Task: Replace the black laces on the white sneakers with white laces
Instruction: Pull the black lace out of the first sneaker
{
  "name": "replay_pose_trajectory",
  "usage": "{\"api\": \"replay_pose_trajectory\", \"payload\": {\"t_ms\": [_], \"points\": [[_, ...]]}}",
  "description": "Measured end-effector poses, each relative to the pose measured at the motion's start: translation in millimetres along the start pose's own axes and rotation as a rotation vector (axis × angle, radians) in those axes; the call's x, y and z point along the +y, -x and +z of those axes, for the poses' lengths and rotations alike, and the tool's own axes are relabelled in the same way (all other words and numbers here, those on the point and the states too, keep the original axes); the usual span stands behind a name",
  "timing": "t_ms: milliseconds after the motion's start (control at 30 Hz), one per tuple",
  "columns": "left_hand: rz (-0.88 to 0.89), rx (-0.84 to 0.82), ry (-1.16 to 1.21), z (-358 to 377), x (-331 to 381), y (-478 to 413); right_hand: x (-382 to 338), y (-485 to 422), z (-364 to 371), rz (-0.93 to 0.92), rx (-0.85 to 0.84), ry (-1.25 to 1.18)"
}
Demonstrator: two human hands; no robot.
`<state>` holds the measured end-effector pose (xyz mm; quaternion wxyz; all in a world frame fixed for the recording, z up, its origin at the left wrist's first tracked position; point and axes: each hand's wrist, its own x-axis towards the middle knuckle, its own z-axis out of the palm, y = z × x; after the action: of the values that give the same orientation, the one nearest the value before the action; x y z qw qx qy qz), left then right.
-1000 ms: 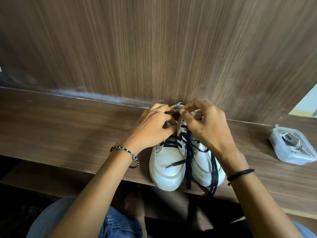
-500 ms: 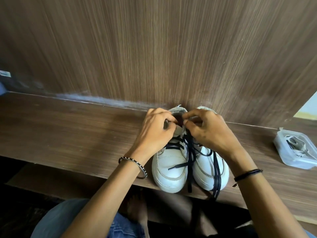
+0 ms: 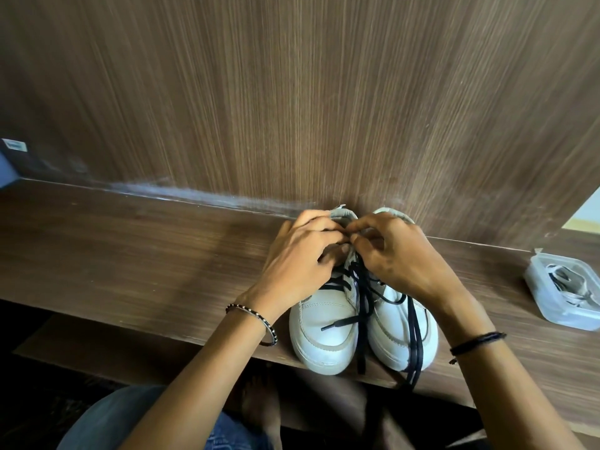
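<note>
The sneakers stand on the shelf; curled fingers of the left hand grip a collar; the right hand seemingly pinches the black lace; loosen each crossing before pulling.

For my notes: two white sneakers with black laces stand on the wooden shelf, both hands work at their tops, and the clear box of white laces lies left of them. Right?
Not quite. In the head view the clear box of white laces lies right of the white sneakers, not left. The black laces, the left hand and the right hand are as you wrote.
</note>
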<state>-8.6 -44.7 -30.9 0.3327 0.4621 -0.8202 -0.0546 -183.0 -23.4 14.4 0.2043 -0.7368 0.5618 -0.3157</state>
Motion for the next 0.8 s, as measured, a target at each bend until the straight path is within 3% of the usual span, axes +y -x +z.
{"api": "replay_pose_trajectory", "payload": {"t_ms": [100,200,400,500,567,667,800], "points": [[-0.096,0.089,0.142,7,5,0,-1,0,-1,0.01,-0.006,0.008],[-0.322,0.166,0.4,8,11,-2,-2,1,-1,0.019,0.005,-0.008],[-0.926,0.345,1.393,-17,27,-9,-1,1,-3,0.044,-0.011,-0.008],[-1.041,0.434,1.633,-25,21,-9,-1,1,-3,0.051,-0.015,-0.021],[-0.977,0.401,1.518,-23,21,-8,-1,1,-3,0.053,-0.015,-0.019],[-0.806,0.26,1.082,-20,22,-6,-1,2,-3,0.057,-0.013,-0.021],[-0.432,0.047,0.565,-20,15,-4,-3,2,-4,0.033,-0.026,-0.023]]}}
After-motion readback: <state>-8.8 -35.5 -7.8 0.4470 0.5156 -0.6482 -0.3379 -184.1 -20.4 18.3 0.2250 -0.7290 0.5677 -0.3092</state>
